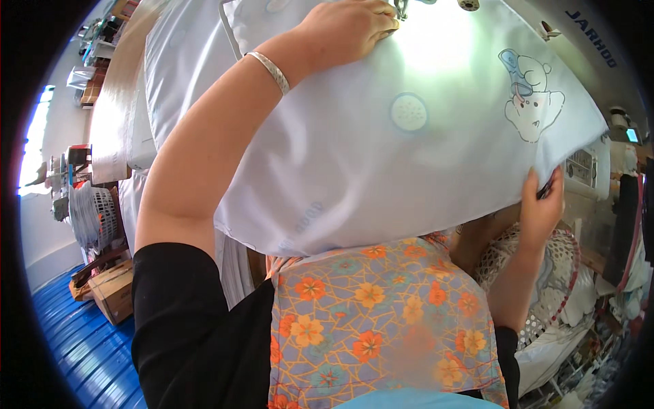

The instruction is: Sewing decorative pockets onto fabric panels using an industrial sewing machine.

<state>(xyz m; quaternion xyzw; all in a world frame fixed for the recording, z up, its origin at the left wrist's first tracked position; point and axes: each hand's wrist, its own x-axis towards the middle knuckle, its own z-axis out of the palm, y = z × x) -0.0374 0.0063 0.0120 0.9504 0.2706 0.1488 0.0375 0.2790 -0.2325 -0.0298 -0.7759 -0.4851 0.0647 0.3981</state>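
Note:
A wide sheet of white fabric [327,136], printed with a cartoon animal in blue and grey and pale round motifs, lies over the sewing machine's bed and drapes towards my lap. My left hand [351,31], with a silver bangle on the wrist, rests on the far part of the fabric. Its fingers are pressed together, gripping the cloth right beside the machine's presser foot [400,9]. At the right, my right hand [543,201] pinches the fabric's near edge between thumb and fingers. A small dark object shows within that hand; its kind is unclear.
The sewing machine's body [593,41] spans the upper right, and its lamp lights the cloth. A white perforated basket [538,273] stands below my right arm. On the left are a cardboard box [112,290], a stacked white basket [95,215] and a blue ridged floor [88,347].

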